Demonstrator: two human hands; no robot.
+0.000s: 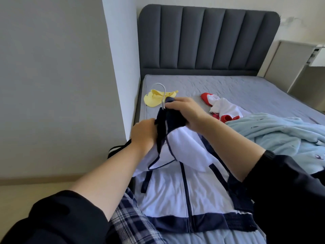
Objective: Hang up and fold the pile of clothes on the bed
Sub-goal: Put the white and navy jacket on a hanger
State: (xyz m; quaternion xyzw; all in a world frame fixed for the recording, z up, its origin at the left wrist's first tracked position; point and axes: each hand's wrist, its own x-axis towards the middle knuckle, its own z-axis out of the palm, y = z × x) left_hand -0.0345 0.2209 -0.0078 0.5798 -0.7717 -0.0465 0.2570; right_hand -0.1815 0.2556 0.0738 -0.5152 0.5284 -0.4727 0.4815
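Seating the jacket on its hanger, left hand and right hand clutch the 12 o'clock collar; lifting's probably next.

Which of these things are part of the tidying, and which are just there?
In the job: jacket, hanger, left hand, right hand, yellow garment, red-and-white garment, blue garment, bed.
Just there: headboard, bedside shelf.
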